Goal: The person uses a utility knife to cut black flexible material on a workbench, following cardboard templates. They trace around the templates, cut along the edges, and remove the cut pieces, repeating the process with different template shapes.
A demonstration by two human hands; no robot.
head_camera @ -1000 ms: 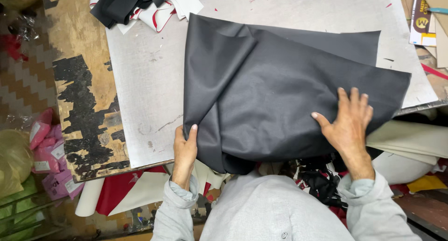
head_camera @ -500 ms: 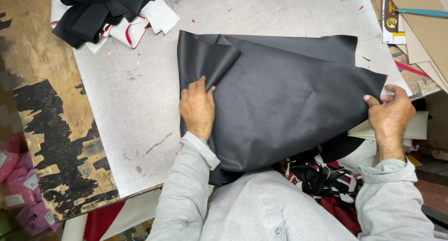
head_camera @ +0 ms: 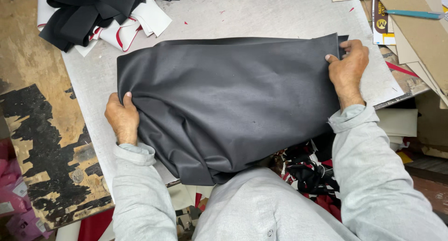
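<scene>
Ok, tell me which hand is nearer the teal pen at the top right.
Right. The right hand grips the dark fabric's right edge, just below-left of the teal pen; the left hand holds the far left edge.

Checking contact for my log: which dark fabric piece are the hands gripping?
The large grey sheet spread mid-table, left hand and right hand at its ends; the black pile lies untouched.

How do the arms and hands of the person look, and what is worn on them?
Both arms are covered by long sleeves of a pale grey shirt, with plain cuffs that end at the wrists and lie slightly crumpled. The left hand and the right hand are bare: no gloves are worn, and no ring, watch or bracelet is visible. The shirt front shows a small button.
</scene>
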